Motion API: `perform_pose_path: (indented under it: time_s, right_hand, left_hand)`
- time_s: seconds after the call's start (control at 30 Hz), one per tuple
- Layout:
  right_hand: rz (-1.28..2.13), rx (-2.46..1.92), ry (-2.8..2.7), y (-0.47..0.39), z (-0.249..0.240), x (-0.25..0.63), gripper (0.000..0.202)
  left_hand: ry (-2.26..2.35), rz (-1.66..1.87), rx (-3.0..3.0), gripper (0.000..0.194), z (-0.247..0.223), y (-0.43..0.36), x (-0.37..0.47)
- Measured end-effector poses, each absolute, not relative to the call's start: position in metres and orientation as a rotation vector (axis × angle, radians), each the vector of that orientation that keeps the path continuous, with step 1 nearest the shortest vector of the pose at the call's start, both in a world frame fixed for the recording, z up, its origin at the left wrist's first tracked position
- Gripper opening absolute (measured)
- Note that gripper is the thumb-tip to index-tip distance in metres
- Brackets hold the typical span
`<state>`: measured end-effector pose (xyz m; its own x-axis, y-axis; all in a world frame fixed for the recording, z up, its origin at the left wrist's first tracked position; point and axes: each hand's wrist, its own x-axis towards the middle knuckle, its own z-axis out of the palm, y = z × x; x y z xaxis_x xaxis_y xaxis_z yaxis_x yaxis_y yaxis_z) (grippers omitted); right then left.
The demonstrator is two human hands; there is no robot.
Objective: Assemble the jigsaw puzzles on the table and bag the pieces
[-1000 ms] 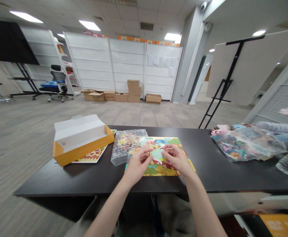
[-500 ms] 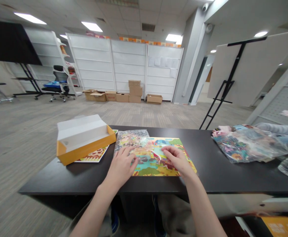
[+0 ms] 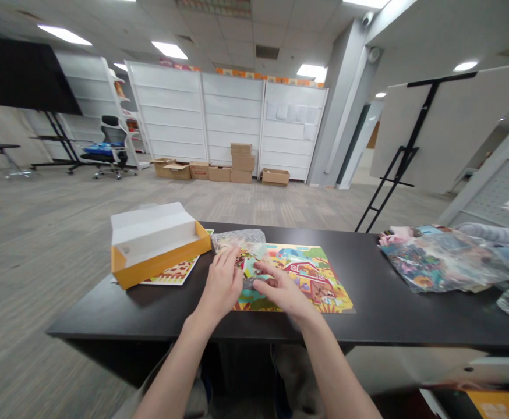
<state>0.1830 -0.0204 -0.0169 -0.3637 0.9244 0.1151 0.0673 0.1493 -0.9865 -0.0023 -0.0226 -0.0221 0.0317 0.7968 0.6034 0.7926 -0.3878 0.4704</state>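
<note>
A colourful farm picture sheet [image 3: 324, 273] with a red barn lies on the black table in front of me. A clear plastic bag [image 3: 241, 237] with small coloured pieces rests over its upper left part. My left hand [image 3: 223, 279] lies on the bag's near side, fingers extended and close together; what is beneath them is hidden. Just to its right, my right hand [image 3: 278, 286] reaches over the sheet with thumb and fingers curved toward small pieces by the bag. Whether it grips one is too small to tell.
An open yellow box [image 3: 162, 256] with a white inside sits at the left on a giraffe-patterned sheet [image 3: 178, 272]. Filled plastic bags [image 3: 438, 259] lie at the right of the black table [image 3: 368, 314]. Cardboard boxes [image 3: 241, 163] stand on the floor beyond.
My right hand has moved left, close to my left hand, and a white strip near it no longer shows. The barn is uncovered. The plastic bag is bunched further back. The view has shifted slightly.
</note>
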Motion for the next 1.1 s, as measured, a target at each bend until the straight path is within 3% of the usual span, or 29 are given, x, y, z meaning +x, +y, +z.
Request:
perform_pose_path:
  time_s: [0.23, 0.37, 0.53, 0.73, 0.83, 0.93, 1.1]
  right_hand:
    - [0.989, -1.123, -1.618, 0.013, -0.035, 0.14, 0.06]
    - [0.968, -1.055, -1.695, 0.03, -0.026, 0.124, 0.051]
    - [0.875, -1.058, -1.949, 0.031, -0.011, 0.128, 0.054]
    - [0.841, -1.007, -2.136, 0.005, 0.0, 0.178, 0.035]
    - [0.766, -1.268, -2.012, -0.005, 0.003, 0.227, 0.032]
    - [0.477, -1.585, -1.937, -0.008, 0.002, 0.28, 0.03]
    - [0.231, -1.885, -1.932, -0.009, -0.005, 0.326, 0.034]
  left_hand:
    - [1.743, 1.214, 2.347, 0.051, -0.023, -0.034, 0.005]
    - [1.777, 1.18, 2.343, 0.053, -0.022, -0.037, 0.005]
    - [1.813, 1.129, 2.348, 0.056, -0.022, -0.038, 0.004]
    - [1.811, 1.18, 2.369, 0.052, -0.02, -0.038, 0.008]
    - [1.786, 1.313, 2.377, 0.039, -0.012, -0.041, 0.013]
    - [1.675, 1.45, 2.398, 0.022, -0.004, -0.047, 0.024]
    - [1.279, 1.103, 2.626, 0.016, -0.008, -0.054, 0.053]
